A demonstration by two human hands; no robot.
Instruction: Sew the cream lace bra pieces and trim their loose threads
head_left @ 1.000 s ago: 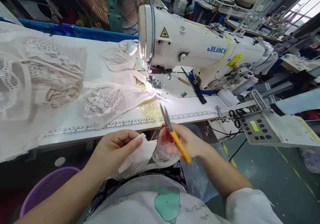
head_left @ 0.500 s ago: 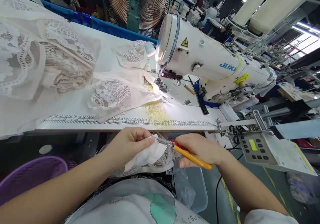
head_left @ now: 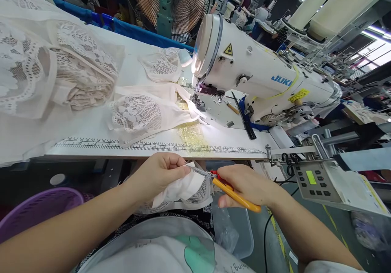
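Observation:
My left hand (head_left: 166,171) pinches the edge of a white lace bra piece (head_left: 198,193) above my lap, thumb on top. My right hand (head_left: 241,185) is wrapped round a plier-like tool with orange and red handles (head_left: 236,193). Its slim metal jaws (head_left: 200,171) point left and reach the fabric edge close to my left fingertips. Whether the jaws are closed on the cloth I cannot tell. Part of the lace piece is hidden behind a white flap and my left hand.
A white sewing machine (head_left: 259,69) stands on the table, a lace piece (head_left: 137,112) running to its needle area. More lace pieces (head_left: 85,65) are heaped at left. A ruler strip (head_left: 152,146) marks the front edge. A purple basket (head_left: 42,208) is lower left, a control panel (head_left: 314,179) right.
The view has shifted slightly. Both hands, the lace piece and the plier-like tool keep nearly the same positions relative to each other.

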